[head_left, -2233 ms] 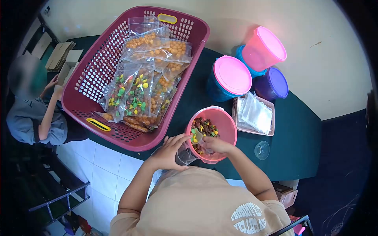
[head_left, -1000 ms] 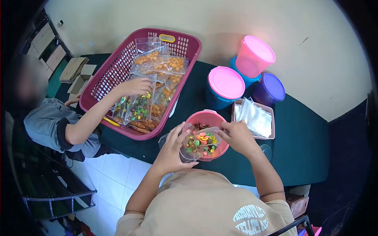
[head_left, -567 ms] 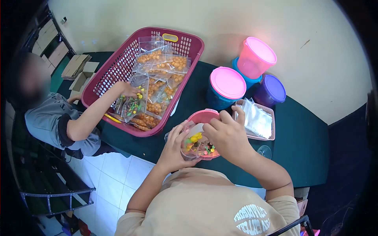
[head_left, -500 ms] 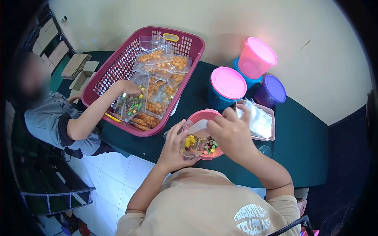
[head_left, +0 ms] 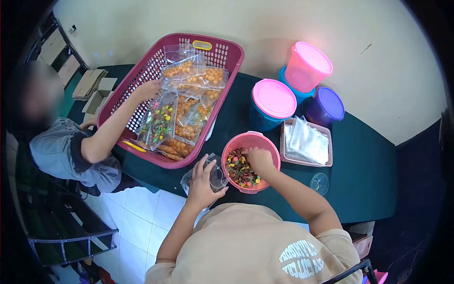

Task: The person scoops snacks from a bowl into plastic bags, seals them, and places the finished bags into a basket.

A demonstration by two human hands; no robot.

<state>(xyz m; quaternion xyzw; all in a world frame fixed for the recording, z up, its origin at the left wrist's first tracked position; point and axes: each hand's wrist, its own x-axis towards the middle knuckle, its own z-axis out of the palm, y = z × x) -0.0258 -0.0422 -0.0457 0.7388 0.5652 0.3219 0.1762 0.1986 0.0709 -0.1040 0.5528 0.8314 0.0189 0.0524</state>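
A pink bowl (head_left: 275, 163) of colourful candy pieces (head_left: 239, 165) stands on the table in front of me. My right hand (head_left: 261, 161) reaches into it, its fingers bent down among the candies and partly hidden. Left of the bowl, my left hand (head_left: 203, 183) is closed round a clear plastic container (head_left: 217, 173), with a transparent bag (head_left: 186, 181) beside and under it. What the container holds is hard to make out.
A maroon basket (head_left: 235, 59) of filled bags stands at the left; a co-worker's hand (head_left: 149, 90) is over it. Lidded tubs (head_left: 274, 99) stand behind the bowl. At right are a tray (head_left: 306, 163) of empty bags (head_left: 309, 142) and a small clear cup (head_left: 319, 183).
My right hand has moved down into the bowl, away from the clear container. My left hand has shifted left and lower with the container. The co-worker's hand has moved up off the candy bag.
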